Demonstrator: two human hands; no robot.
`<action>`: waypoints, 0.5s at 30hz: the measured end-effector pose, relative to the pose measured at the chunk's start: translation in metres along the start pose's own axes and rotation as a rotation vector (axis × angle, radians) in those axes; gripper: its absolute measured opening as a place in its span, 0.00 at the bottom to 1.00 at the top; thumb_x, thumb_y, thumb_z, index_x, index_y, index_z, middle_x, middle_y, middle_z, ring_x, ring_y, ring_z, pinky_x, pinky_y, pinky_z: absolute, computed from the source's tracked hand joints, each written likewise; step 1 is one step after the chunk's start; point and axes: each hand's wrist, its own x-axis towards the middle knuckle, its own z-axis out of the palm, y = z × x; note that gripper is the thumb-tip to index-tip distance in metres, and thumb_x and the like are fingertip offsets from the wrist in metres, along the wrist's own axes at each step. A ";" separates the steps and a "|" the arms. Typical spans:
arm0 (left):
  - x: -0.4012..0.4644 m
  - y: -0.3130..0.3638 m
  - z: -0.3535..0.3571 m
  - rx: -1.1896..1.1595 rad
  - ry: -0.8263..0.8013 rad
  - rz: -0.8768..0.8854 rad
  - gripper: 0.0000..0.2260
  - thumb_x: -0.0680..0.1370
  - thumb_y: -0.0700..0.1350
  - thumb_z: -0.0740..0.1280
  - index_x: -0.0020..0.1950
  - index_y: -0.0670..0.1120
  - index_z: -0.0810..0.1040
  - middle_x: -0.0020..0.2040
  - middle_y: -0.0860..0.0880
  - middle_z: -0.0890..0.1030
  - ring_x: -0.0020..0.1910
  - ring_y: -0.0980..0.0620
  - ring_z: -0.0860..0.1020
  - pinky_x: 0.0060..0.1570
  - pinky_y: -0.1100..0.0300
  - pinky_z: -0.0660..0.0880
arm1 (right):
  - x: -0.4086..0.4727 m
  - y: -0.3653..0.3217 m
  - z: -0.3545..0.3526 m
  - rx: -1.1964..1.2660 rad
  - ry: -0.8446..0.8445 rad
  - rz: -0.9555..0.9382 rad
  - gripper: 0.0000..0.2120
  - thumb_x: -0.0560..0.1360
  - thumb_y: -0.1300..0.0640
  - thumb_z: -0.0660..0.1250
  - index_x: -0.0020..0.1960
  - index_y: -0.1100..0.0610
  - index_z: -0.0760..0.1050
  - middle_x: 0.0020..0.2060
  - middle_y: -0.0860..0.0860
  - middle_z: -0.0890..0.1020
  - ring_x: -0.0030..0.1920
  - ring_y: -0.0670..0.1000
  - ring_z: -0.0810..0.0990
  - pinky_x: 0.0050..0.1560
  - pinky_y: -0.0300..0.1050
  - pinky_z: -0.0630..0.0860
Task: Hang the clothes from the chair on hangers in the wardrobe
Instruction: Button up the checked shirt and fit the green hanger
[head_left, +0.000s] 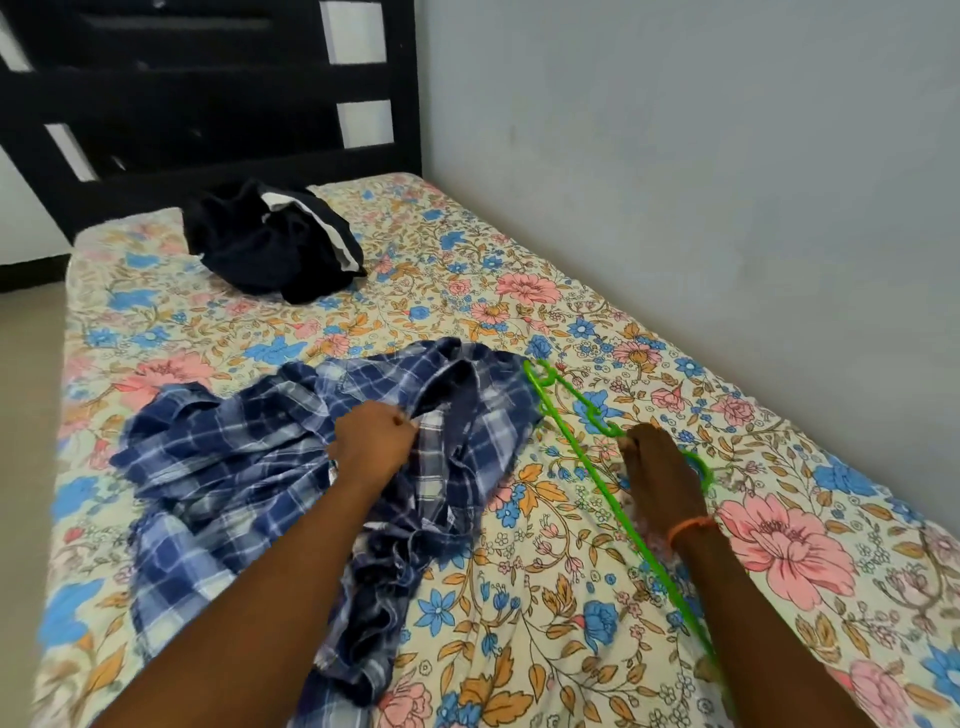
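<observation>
While gripping shirt (291, 467), left hand (374, 441); right hand (662, 473) on hanger (576, 441).

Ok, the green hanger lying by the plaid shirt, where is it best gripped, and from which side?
Grip the green hanger at its middle, below the hook, where the right hand already rests on it. Come from above on the wall side: it lies flat on the bedsheet, and its far arm touches the plaid shirt, which the left hand pinches. A centre hold should balance both thin arms.
</observation>
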 end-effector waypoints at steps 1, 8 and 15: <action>-0.001 0.000 -0.006 -0.044 -0.002 -0.015 0.13 0.77 0.51 0.70 0.34 0.49 0.81 0.35 0.45 0.82 0.36 0.42 0.79 0.45 0.45 0.79 | 0.005 -0.002 -0.001 -0.019 0.006 0.002 0.13 0.82 0.45 0.51 0.49 0.51 0.69 0.47 0.53 0.76 0.42 0.54 0.76 0.46 0.57 0.76; -0.026 -0.003 -0.038 -0.154 0.062 0.111 0.18 0.80 0.48 0.67 0.32 0.43 0.78 0.27 0.46 0.74 0.27 0.46 0.71 0.37 0.55 0.72 | 0.018 0.007 0.000 -0.350 -0.078 0.443 0.16 0.74 0.58 0.68 0.61 0.58 0.75 0.58 0.63 0.74 0.60 0.65 0.75 0.65 0.65 0.69; -0.059 -0.016 -0.034 -0.012 -0.271 0.368 0.09 0.79 0.47 0.68 0.45 0.46 0.86 0.42 0.49 0.85 0.35 0.54 0.78 0.38 0.62 0.74 | -0.018 -0.164 0.008 0.378 0.058 -0.205 0.08 0.75 0.68 0.65 0.53 0.60 0.79 0.51 0.56 0.79 0.50 0.51 0.76 0.54 0.43 0.73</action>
